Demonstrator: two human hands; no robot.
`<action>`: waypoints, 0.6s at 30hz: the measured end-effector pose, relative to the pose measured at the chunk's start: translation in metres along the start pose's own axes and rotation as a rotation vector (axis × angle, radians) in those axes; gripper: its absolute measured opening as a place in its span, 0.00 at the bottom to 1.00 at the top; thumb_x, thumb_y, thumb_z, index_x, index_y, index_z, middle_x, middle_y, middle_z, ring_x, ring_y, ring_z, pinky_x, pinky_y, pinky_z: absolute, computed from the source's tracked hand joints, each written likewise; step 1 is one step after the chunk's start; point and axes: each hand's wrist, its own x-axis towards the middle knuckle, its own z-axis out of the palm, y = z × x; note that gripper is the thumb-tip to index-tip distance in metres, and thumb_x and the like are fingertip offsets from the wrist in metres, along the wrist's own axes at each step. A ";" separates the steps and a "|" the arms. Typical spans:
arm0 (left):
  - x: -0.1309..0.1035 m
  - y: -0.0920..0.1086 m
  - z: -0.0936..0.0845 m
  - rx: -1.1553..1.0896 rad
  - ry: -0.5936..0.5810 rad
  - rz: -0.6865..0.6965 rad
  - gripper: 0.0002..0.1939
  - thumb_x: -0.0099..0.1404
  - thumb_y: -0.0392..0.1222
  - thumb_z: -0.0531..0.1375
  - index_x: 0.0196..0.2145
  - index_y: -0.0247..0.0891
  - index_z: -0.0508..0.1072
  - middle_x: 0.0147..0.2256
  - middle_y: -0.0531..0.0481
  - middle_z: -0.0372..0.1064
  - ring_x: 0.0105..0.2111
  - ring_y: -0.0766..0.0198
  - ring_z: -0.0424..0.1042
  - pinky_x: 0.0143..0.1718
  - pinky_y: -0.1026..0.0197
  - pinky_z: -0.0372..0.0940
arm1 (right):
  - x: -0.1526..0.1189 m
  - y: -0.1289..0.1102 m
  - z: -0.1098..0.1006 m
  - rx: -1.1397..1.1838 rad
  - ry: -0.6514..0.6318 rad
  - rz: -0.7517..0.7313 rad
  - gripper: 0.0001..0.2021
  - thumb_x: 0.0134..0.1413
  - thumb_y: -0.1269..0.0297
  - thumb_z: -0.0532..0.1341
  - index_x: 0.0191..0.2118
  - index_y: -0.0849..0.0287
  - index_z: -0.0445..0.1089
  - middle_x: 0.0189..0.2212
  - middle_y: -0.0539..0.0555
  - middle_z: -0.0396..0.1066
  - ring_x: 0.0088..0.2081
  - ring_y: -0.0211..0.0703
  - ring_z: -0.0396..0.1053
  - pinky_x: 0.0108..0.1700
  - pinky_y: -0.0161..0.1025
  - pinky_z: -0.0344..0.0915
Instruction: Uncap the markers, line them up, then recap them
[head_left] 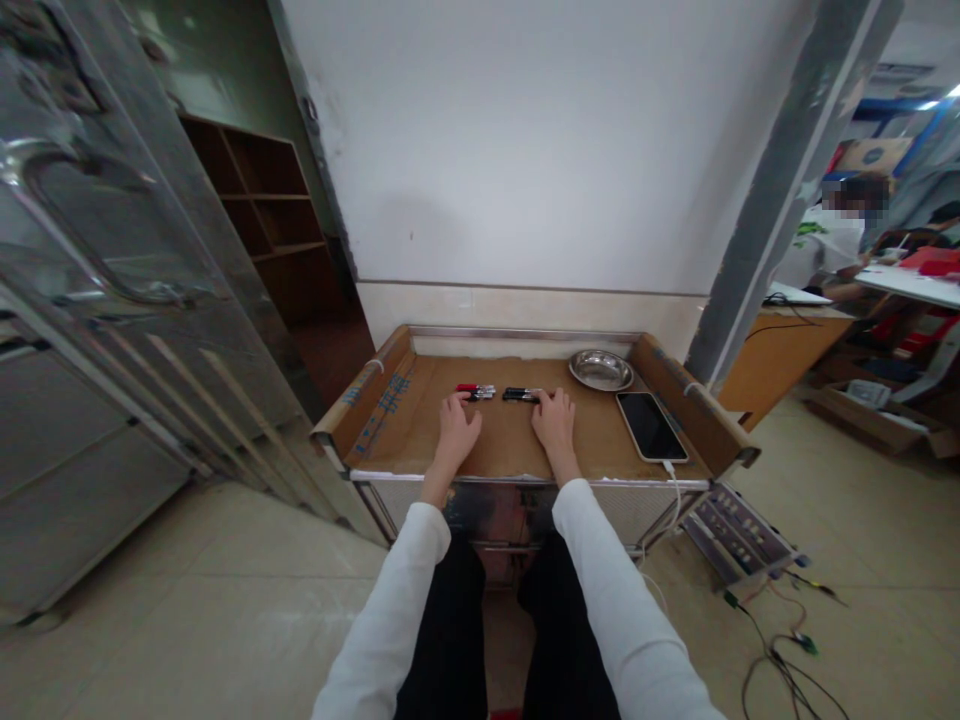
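Left fingers (450, 403), right fingers (547, 402): 2 sets, loosely curling at red-and-black pens (471, 388) and black pens (517, 394); I'm gripping, can't tell; uneven pressing is risking rolling.

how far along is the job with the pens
Looks done: two small groups, the left pens and the right pens. In hand: left hand and right hand are each at one group; grip unclear. Possibly left: the metal dish, untouched; its use can't be told.

A cardboard-covered table (397, 430) bears red and black pens (475, 392), black pens (521, 395), a metal bowl (601, 370) and a phone (651, 427).
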 end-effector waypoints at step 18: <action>0.017 0.014 0.026 -0.110 -0.228 0.086 0.07 0.62 0.34 0.58 0.36 0.37 0.76 0.39 0.46 0.75 0.40 0.61 0.73 0.47 0.56 0.67 | 0.000 0.001 0.001 0.001 -0.023 0.007 0.15 0.60 0.70 0.52 0.49 0.55 0.70 0.45 0.60 0.65 0.47 0.47 0.61 0.48 0.41 0.53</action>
